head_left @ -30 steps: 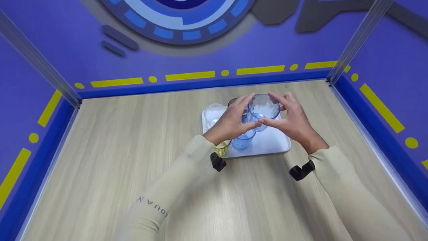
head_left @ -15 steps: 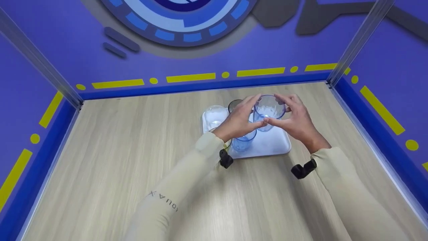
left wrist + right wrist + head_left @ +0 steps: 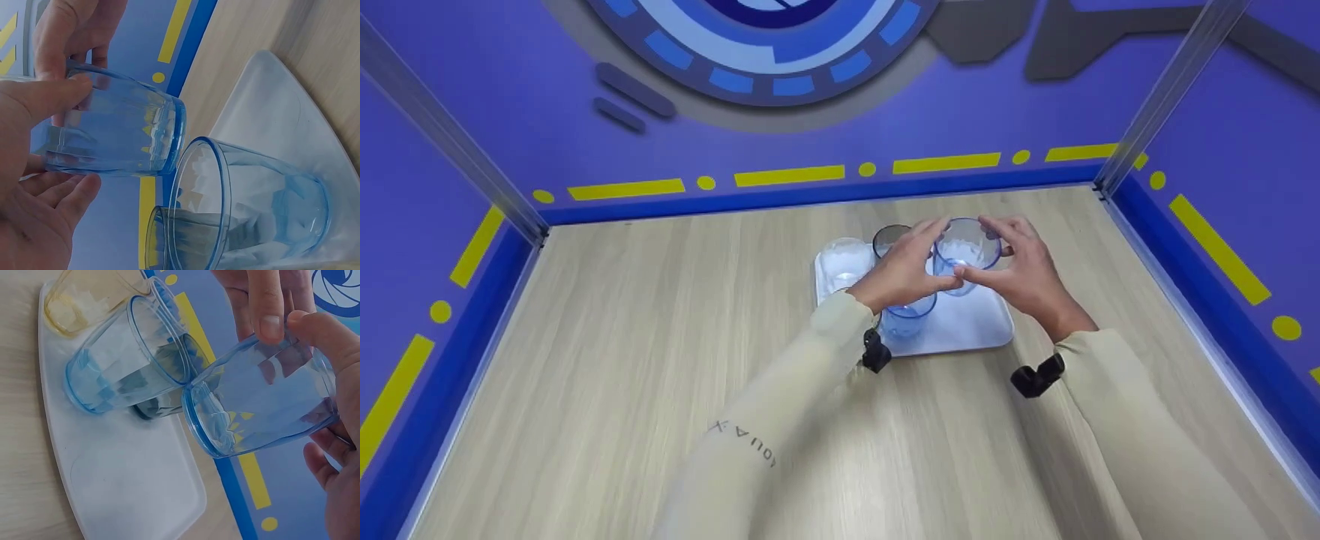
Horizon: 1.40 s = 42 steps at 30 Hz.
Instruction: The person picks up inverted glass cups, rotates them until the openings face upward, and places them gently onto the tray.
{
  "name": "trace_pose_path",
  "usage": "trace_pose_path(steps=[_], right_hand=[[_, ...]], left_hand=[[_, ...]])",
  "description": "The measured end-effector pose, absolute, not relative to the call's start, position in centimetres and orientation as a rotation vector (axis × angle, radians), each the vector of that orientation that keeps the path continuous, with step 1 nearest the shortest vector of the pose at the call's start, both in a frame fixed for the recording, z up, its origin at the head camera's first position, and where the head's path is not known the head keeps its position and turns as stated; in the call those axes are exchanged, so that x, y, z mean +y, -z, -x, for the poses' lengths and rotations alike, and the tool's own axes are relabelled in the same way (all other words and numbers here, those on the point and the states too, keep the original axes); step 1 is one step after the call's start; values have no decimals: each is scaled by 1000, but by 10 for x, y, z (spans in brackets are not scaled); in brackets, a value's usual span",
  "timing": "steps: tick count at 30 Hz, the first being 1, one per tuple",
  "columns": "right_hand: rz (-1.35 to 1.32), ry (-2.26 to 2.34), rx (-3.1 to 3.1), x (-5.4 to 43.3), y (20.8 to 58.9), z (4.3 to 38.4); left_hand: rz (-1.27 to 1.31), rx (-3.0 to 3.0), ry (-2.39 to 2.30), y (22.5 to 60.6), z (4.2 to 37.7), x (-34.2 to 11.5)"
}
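Both hands hold a transparent blue cup (image 3: pixel 966 255) upright above the right part of a white tray (image 3: pixel 971 326). My left hand (image 3: pixel 907 270) grips its left side, and my right hand (image 3: pixel 1024 262) grips its right side. The thumbs meet at the near side of the cup. Below my left hand stands another blue cup (image 3: pixel 905 324) on the tray. A dark grey cup (image 3: pixel 889 236) is partly hidden behind that hand. In the right wrist view, the held cup's base overlaps the standing blue cup's rim; whether they touch I cannot tell.
A clear cup (image 3: pixel 844 259) stands at the tray's back left. In the right wrist view a yellow cup (image 3: pixel 84 306) shows at the tray's end. The wooden table (image 3: pixel 660 337) is bounded by blue-purple panels (image 3: pixel 780 150) at the back and sides.
Both hands have carried the blue cup slightly to the right over the tray. The left forearm has shifted right with it, and now covers the yellow cup in the head view.
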State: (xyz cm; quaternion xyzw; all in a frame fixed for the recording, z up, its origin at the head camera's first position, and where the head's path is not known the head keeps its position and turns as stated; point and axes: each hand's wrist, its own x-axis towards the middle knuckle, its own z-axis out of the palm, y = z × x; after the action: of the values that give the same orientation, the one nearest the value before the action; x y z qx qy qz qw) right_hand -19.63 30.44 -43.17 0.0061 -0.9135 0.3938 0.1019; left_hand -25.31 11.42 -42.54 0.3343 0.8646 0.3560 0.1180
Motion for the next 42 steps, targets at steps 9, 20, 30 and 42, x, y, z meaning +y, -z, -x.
trace_pose_path(steps=[9,20,30,42], right_hand=[[-33,-1168,-2741,309,438,198],[-131,-1109,-2888,315,441,197],[-131,-1079,-2901,319,446,200],[-62,-1127,-2915,322,461,205]], left_hand=[[-936,2540,-1009,432,257,116],[-955,2553,-924,439,262,118],[-978,2584,-878,444,264,123],[-888,2657,-747,450,264,136]])
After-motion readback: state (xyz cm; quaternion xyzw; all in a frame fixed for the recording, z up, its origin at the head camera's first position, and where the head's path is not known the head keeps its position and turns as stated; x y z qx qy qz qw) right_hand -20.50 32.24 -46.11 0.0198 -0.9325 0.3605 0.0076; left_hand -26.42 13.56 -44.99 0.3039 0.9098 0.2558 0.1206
